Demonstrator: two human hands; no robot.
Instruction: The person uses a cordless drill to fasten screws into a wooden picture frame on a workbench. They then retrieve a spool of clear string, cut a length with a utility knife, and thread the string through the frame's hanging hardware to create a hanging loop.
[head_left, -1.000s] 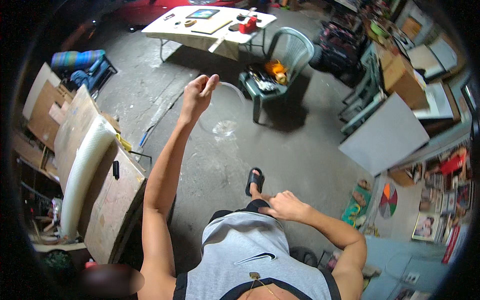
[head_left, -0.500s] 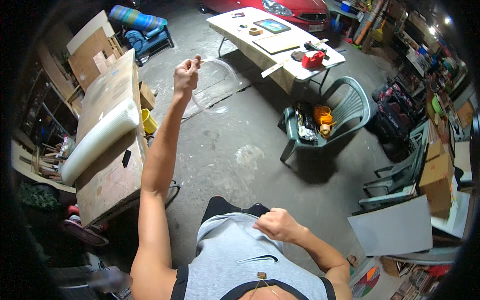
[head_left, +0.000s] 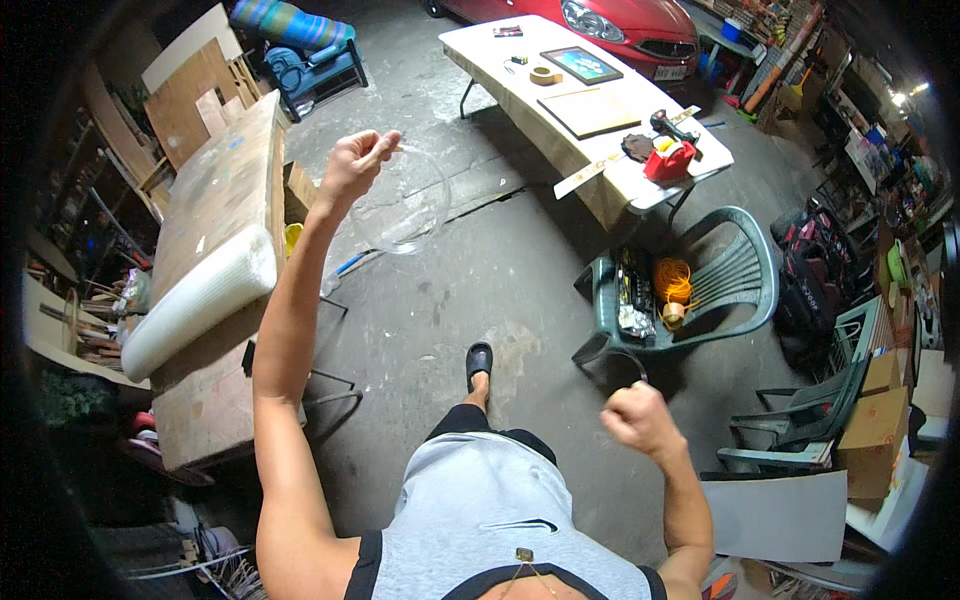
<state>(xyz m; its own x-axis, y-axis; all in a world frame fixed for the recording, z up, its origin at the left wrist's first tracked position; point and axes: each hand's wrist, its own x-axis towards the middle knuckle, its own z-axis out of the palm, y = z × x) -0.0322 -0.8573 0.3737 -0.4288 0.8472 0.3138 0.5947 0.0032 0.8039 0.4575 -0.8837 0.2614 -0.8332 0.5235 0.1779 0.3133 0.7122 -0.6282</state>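
My left hand (head_left: 358, 168) is raised over the floor at arm's length, closed on the end of a clear flexible tube (head_left: 444, 205). The tube hangs in a wide loop below and right of the fingers; a short blue piece (head_left: 352, 264) shows by its lower end, though whether they are joined I cannot tell. My right hand (head_left: 640, 418) is a fist in front of the green plastic chair (head_left: 745, 290). From its top a thin dark curved strip (head_left: 622, 352) arcs out; its kind is unclear, and the fingers hide the rest.
Beyond the chair stands a white folding table (head_left: 500, 70) with a tape roll (head_left: 545, 76), tablet (head_left: 581, 65) and red holder (head_left: 669, 162). Orange cord (head_left: 673, 280) lies on the chair seat. At left, a wooden bench (head_left: 215, 190) bears a white foam roll (head_left: 200, 300).
My right hand has moved forward and right, away from my shirt, and the dark strip now shows at it. The left hand has shifted slightly left and down with the tube. One foot has come into view.
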